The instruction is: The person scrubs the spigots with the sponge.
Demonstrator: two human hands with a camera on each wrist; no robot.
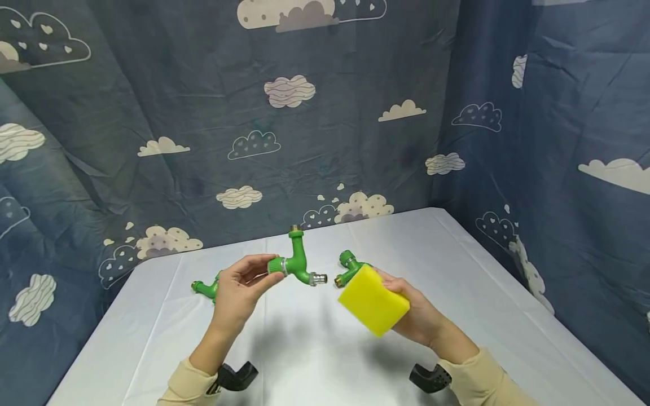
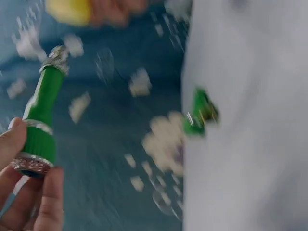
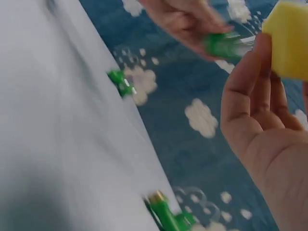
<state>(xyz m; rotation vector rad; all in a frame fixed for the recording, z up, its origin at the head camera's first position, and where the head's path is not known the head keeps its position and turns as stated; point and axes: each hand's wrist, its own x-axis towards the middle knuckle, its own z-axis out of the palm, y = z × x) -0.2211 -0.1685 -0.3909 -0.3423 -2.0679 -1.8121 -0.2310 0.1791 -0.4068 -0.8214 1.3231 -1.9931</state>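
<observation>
A green tap (image 1: pixel 299 260) with metal threaded ends is pinched by its ribbed knob between the thumb and fingers of my left hand (image 1: pixel 242 287), raised over the white table. In the left wrist view the tap (image 2: pixel 44 98) points up and away from the fingertips. My right hand (image 1: pixel 418 313) grips a yellow sponge (image 1: pixel 374 301) by its edge, a short gap to the right of the tap's metal spout. The right wrist view shows the sponge (image 3: pixel 291 41) between thumb and fingers, its far part cut off by the frame.
A second green tap (image 1: pixel 349 262) lies on the table behind the sponge, partly covered by it. Another green tap (image 1: pixel 204 289) lies at the left, partly hidden by my left hand. Dark blue cloud-patterned cloth (image 1: pixel 335 158) rises behind the white tabletop (image 1: pixel 325 372).
</observation>
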